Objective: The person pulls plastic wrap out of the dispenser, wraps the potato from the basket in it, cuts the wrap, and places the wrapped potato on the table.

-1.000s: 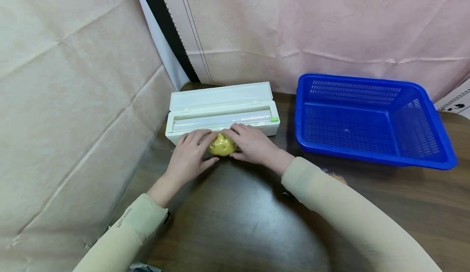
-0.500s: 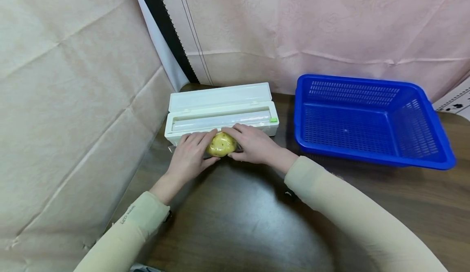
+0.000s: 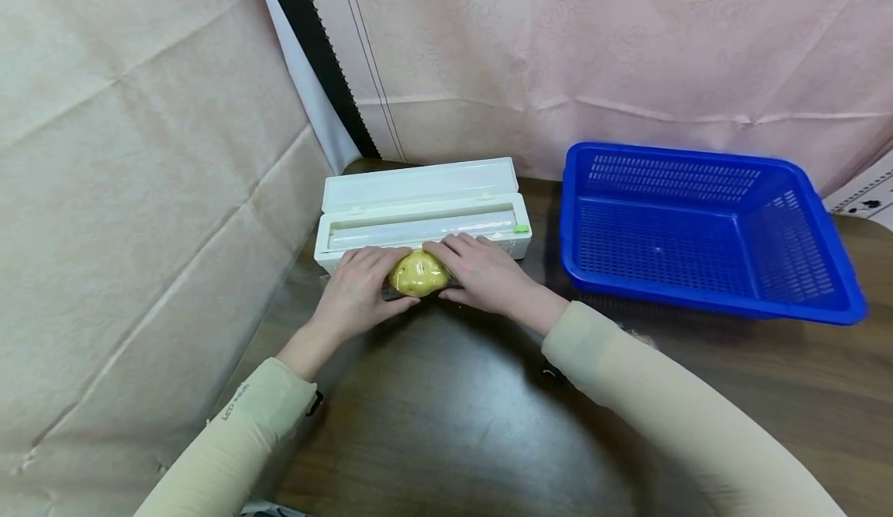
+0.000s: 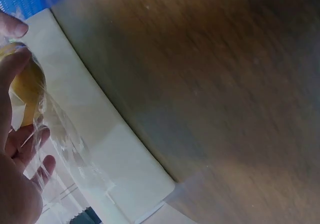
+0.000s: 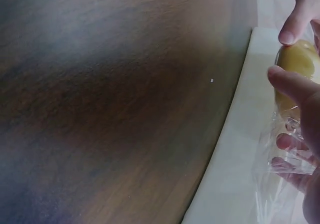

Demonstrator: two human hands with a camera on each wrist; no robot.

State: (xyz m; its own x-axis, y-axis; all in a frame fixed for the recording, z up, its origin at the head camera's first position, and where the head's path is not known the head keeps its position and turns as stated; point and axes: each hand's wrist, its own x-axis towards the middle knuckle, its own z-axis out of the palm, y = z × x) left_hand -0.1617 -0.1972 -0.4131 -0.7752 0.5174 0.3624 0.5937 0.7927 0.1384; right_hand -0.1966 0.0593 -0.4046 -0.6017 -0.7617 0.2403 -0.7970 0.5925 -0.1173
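A yellow potato (image 3: 418, 274) with shiny cling film round it is held between both hands, against the front of a white cling film dispenser (image 3: 425, 230). My left hand (image 3: 357, 291) grips its left end, thumb at the near side and fingers over the far side. On the opposite end, my right hand (image 3: 488, 275) grips it the same way. Loose cling film (image 4: 75, 149) trails from the potato beside the left fingers, and more film (image 5: 280, 179) bunches by the right fingers in the right wrist view. Palms and fingers hide the potato's ends.
The dispenser's lid (image 3: 418, 184) stands raised at the back, showing the film roll. A blue plastic basket (image 3: 711, 300) sits to the right. Partly behind the right sleeve lies a small film-wrapped thing (image 3: 642, 337). Fabric sheets (image 3: 174, 191) stand left and behind the brown table (image 3: 488, 424).
The potato has turned between the hands, showing a smoother side, and shifted slightly left. Both hands keep hold of it at the dispenser's front.
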